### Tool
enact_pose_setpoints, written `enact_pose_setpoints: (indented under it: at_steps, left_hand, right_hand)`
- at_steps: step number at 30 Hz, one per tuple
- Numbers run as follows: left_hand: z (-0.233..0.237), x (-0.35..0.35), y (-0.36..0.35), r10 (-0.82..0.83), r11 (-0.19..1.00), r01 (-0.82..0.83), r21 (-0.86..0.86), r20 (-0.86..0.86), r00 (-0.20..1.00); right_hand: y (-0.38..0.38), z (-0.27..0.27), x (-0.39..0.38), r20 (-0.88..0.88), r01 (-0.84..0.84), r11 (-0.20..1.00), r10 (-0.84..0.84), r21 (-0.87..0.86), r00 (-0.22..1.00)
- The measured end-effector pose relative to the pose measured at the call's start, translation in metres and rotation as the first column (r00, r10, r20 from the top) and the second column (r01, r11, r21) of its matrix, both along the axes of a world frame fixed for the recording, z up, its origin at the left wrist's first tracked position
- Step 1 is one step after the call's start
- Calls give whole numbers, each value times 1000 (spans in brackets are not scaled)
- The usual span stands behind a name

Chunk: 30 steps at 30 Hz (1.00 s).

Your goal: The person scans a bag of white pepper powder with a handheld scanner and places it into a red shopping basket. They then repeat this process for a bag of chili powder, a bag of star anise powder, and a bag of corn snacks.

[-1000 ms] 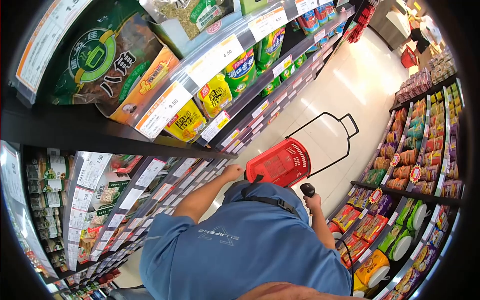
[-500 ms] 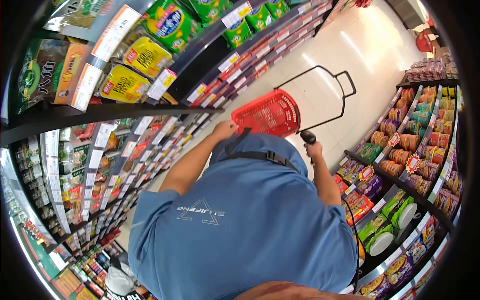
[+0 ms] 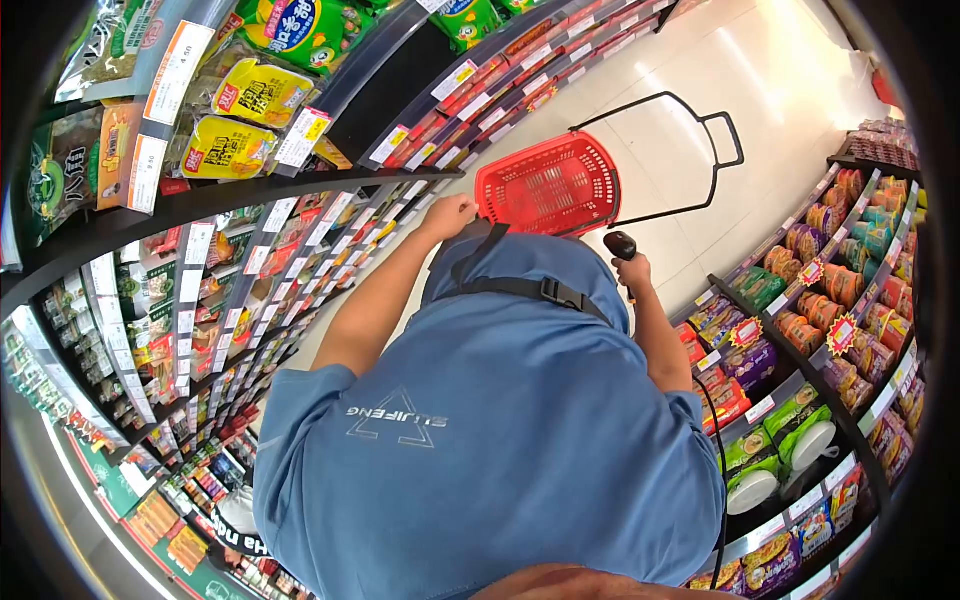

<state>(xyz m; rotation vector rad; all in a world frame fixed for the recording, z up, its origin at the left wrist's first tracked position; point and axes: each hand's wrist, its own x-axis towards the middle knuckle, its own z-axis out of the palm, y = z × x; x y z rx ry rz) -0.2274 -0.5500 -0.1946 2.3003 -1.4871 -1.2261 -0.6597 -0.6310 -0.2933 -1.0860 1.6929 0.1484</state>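
Note:
My left hand [image 3: 455,213], fingers curled in, is beside the near left corner of a red rolling shopping basket [image 3: 490,192]. What it holds, if anything, is hidden. The basket is on the floor ahead of me, its slotted bottom showing. Its long black pull handle [image 3: 722,141] stretches out to the far right. My right hand [image 3: 632,272] is closed around a black hand-held device [image 3: 621,246] with a rounded head, just right of the basket's near end. A thin black cable [image 3: 716,440] hangs below my right forearm.
Shelves of packaged food line the aisle's left side, with green bags [image 3: 300,35] and yellow packs [image 3: 232,148] close by. On the right, a rack holds orange packs [image 3: 818,282] and green packages [image 3: 795,425]. Pale floor tiles [image 3: 690,65] run ahead. A person in a white cap [image 3: 236,515] appears at lower left.
The basket and both my hands sit slightly higher and farther right in view. The left shelves have shifted left and up, the right rack to the right. My right hand still grips the device.

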Motion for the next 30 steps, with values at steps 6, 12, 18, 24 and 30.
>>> enact_pose_setpoints:
  at_steps: [6,12,18,24,30]
  left_hand:
    - [-8,3,7,38,996,-39,80,6,999]
    - [-14,10,42,115,957,-122,262,40,993]
    - [-14,6,73,163,924,-192,331,114,980]
    - [-6,-9,67,155,945,-186,269,131,979]
    - [-10,-20,65,219,949,-229,217,70,973]
  right_hand:
    - [8,-9,-11,12,17,998,-17,57,1000]
    - [-1,-17,-29,61,54,994,-59,92,996]
    - [-24,-21,-40,53,40,996,-45,80,998]
    - [-39,-16,-40,72,31,997,-36,74,997]
    - [-40,-17,-38,89,7,993,-18,117,996]
